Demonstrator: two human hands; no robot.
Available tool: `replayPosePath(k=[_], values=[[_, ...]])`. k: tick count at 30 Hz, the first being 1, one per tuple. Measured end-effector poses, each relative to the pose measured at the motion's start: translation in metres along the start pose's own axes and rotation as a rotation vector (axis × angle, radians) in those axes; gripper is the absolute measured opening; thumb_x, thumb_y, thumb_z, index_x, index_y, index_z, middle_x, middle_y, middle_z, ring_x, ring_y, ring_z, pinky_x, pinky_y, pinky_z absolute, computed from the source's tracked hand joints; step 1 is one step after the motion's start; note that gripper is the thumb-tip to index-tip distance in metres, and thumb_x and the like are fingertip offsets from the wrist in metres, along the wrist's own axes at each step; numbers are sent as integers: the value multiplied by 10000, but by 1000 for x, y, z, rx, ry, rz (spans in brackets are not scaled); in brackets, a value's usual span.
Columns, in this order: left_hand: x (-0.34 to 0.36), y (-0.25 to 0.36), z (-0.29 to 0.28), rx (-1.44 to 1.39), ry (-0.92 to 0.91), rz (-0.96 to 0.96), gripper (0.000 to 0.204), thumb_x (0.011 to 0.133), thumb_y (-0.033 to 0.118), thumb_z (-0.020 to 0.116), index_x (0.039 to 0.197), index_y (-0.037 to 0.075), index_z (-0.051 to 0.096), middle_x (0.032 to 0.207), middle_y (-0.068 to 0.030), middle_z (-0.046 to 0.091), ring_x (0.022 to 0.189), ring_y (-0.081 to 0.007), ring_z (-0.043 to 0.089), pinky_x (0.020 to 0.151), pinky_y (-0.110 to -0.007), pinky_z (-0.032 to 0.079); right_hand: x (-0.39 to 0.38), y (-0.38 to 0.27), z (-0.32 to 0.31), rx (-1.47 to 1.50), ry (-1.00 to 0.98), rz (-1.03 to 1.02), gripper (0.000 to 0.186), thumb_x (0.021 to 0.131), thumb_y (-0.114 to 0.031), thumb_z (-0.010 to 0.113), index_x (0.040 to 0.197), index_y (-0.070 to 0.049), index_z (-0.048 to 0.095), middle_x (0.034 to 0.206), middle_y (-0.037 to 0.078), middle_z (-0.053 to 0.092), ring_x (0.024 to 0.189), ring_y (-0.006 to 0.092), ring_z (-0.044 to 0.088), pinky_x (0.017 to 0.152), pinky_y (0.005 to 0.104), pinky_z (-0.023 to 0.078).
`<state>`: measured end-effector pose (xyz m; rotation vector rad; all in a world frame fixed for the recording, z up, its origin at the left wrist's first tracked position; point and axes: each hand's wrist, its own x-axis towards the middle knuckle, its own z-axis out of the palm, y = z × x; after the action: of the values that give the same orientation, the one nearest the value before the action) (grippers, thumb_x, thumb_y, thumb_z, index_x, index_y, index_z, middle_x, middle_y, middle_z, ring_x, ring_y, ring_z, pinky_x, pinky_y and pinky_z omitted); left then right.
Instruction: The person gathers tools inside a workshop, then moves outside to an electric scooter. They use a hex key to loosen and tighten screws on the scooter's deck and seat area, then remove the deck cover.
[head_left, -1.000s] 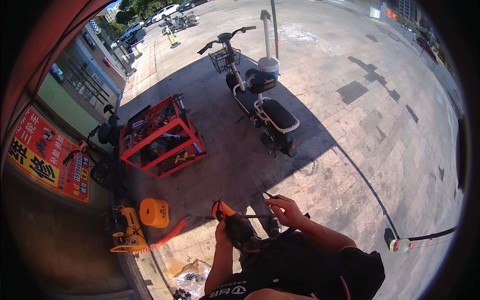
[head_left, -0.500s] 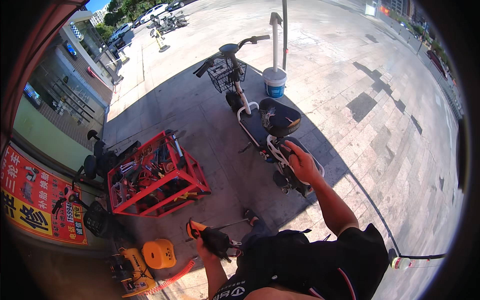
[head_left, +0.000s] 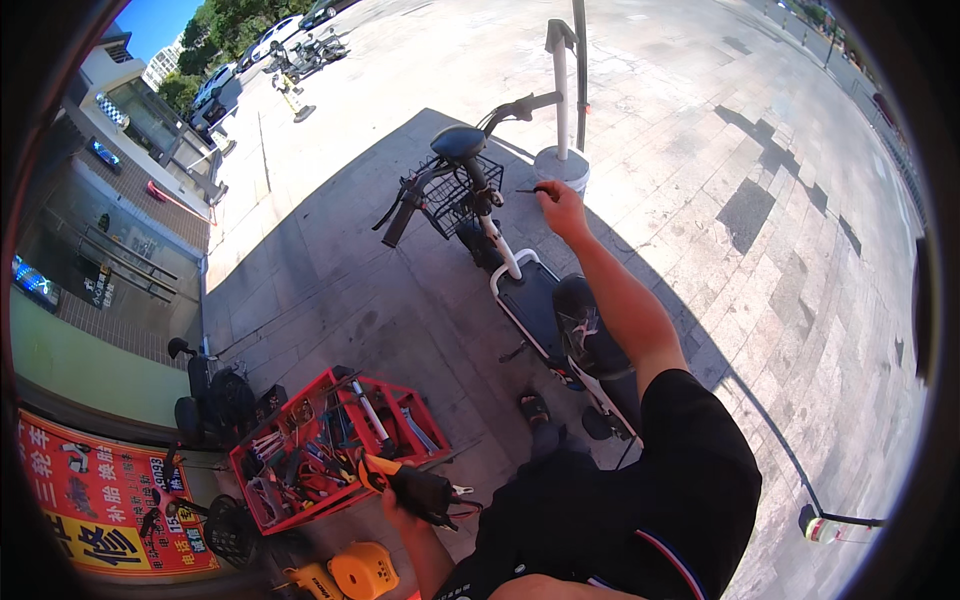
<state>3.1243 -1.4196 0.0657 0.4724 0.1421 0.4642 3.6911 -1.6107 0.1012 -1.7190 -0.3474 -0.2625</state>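
My left hand (head_left: 402,512), low in view, is closed round a black item with an orange end (head_left: 425,492); cords or straps dangle from its right side, and its kind is unclear. My right arm reaches forward over the scooter's seat. Pinched in my right hand (head_left: 565,212) is a small thin dark object (head_left: 528,190), too small to name. Its tip points left toward the steering column of a black-and-white electric scooter (head_left: 527,290), with a small gap between. The scooter stands upright, its wire basket (head_left: 452,208) and handlebar at the far end.
A red tool cart (head_left: 300,520) full of hand tools stands left of me, near a shopfront. An orange stool (head_left: 362,570) is close at lower left. Beyond the scooter, a white bucket (head_left: 562,172) holds a pole. Another small scooter (head_left: 215,395) stands by the wall.
My right hand has moved from above the scooter's rear to beside its steering column, now pinching a small object. I have come closer to the scooter; my left hand still holds the black-and-orange item.
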Motion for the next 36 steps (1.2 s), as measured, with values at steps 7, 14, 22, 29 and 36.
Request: replayPosePath(k=[7, 14, 22, 29, 36], values=[[64, 24, 19, -27, 133, 94, 663, 900, 377, 627, 1444, 98, 370, 1322, -200, 536, 1160, -347, 580, 979, -542, 473, 133, 46, 91, -178, 171, -7, 174, 853, -178, 625, 991, -108, 704, 880, 126, 708, 821, 283, 686, 743, 387, 523], [98, 28, 17, 26, 232, 66, 522, 920, 397, 584, 1332, 82, 522, 1209, -170, 619, 1063, -340, 627, 929, -506, 513, 149, 69, 104, -105, 138, -104, 157, 854, -122, 642, 997, -93, 696, 910, 127, 699, 768, 272, 686, 679, 362, 529], [126, 24, 28, 66, 334, 180, 544, 901, 386, 617, 1290, 14, 538, 1236, -178, 605, 1098, -329, 610, 987, -497, 475, 175, 92, 83, -126, -158, -143, 192, 912, -111, 628, 1086, -77, 701, 931, 83, 727, 827, 133, 680, 724, 269, 517], [117, 22, 5, 23, 534, 154, 522, 856, 345, 679, 1259, 35, 562, 1194, -148, 631, 1126, -309, 596, 1010, -482, 452, 205, 110, 68, -124, -386, -82, 262, 939, -175, 552, 1144, -69, 676, 934, 67, 701, 844, 148, 656, 757, 285, 493], [122, 32, -4, 16, 706, 171, 407, 878, 236, 673, 1223, 46, 571, 1149, -142, 660, 1052, -303, 652, 927, -466, 525, 220, 124, 78, -263, -469, -213, 274, 957, -95, 569, 1214, -35, 645, 1001, 24, 683, 889, 90, 611, 792, 233, 464]])
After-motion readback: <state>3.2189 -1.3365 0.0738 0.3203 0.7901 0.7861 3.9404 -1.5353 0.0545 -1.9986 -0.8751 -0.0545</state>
